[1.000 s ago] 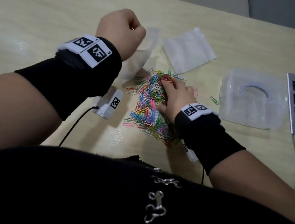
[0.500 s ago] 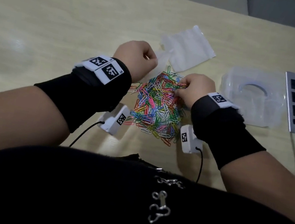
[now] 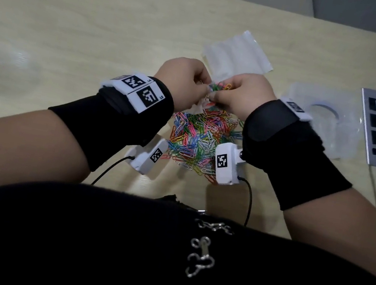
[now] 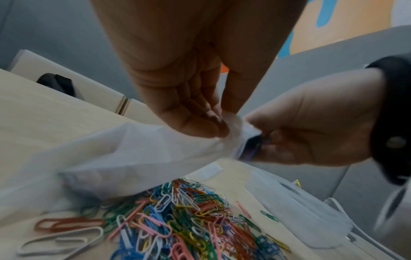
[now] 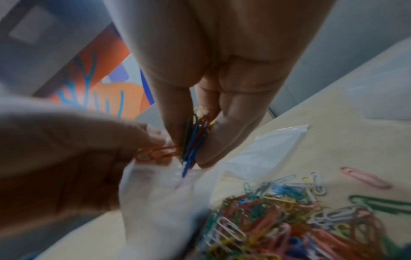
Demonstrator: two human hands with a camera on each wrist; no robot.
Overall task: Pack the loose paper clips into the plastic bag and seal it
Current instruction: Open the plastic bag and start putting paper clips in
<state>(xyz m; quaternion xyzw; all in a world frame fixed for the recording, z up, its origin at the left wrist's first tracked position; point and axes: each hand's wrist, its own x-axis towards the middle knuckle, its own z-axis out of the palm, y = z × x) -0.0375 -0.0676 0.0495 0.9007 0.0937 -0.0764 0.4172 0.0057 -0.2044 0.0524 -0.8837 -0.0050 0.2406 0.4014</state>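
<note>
A heap of coloured paper clips (image 3: 198, 139) lies on the wooden table in front of me. Above it my left hand (image 3: 183, 80) pinches the mouth of a clear plastic bag (image 4: 124, 153), which hangs down to the heap. My right hand (image 3: 243, 94) pinches a small bunch of paper clips (image 5: 195, 139) right at the bag's mouth (image 5: 175, 174). In the left wrist view the left hand (image 4: 206, 123) grips the bag's rim and the right hand (image 4: 311, 130) meets it. The bag's inside is hidden.
A second flat plastic bag (image 3: 238, 53) lies behind the hands. A clear plastic container (image 3: 321, 120) stands at the right, and beyond it a metal socket strip (image 3: 375, 127) with white cables. Two loose clips (image 5: 364, 177) lie apart from the heap.
My right hand has left the heap with a bunch of clips and risen to the bag. My left hand has come down and right with the bag to meet it.
</note>
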